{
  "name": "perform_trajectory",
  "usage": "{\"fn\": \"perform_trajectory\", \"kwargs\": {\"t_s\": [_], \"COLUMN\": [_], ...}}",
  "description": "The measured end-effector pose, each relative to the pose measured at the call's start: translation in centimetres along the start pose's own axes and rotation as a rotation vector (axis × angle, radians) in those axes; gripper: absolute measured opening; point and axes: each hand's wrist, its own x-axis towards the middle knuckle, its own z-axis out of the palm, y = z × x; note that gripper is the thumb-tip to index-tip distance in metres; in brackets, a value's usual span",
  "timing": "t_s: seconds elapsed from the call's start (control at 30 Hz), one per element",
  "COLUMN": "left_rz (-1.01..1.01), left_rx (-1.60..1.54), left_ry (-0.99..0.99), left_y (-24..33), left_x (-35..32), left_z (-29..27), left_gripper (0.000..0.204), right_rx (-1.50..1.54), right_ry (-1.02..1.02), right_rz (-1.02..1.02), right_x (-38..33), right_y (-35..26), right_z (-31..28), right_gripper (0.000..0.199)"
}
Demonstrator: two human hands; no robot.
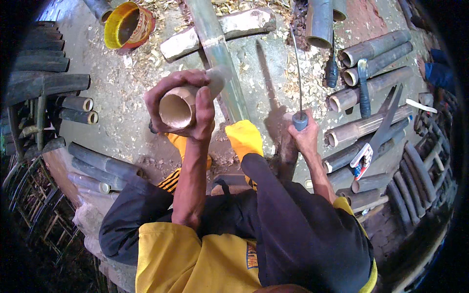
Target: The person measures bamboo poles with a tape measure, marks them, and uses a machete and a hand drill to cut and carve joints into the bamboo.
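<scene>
Your left hand (202, 111) curls around a tube (176, 111); your right hand (307, 134) grips a handle (299, 120). Shavings (146, 80) litter the floor (119, 115) between bamboo (375, 47).

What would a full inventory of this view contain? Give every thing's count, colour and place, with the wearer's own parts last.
bamboo tube: 1, pale brown, in left hand
thin tool: 1, grey handle, in right hand
pole: 1, green-grey, across log
log: 1, whitish, upper centre
bucket: 1, yellow and red, upper left
shavings: many, pale, floor
saw: 1, grey blade, red-white handle, right
dark-handled tools: 2, black, upper right
cut tubes: many, grey-brown, top, left and right
another person's clothing: partly visible, blue, right edge
top: 1, yellow, bottom
trousers: 1 pair, dark, lower centre
left hand: 1, bare, centre-left
right hand: 1, bare, centre-right
</scene>
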Motion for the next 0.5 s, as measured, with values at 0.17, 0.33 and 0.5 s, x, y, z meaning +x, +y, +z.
{"fn": "perform_trajectory", "kwargs": {"t_s": [0.17,0.33,0.5], "left_rz": [0.117,0.063,0.003], "left_rx": [0.018,0.092,0.002], "left_ry": [-0.123,-0.119,-0.051], "left_y": [-0.7,-0.6,-0.6], "left_x": [-0.2,-1.3,-1.4], "left_z": [-1.0,-1.0,-1.7], "left_gripper": [0.035,0.035,0.034], "right_rx": [-0.03,-0.065,-0.037], "right_ry": [-0.01,-0.05,-0.028], "right_rz": [-0.081,-0.091,-0.239], "right_x": [-0.1,0.9,2.6], "right_y": [0.2,-1.0,-2.4], "right_z": [0.2,-0.3,-1.5], "right_gripper": [0.032,0.033,0.032]}}
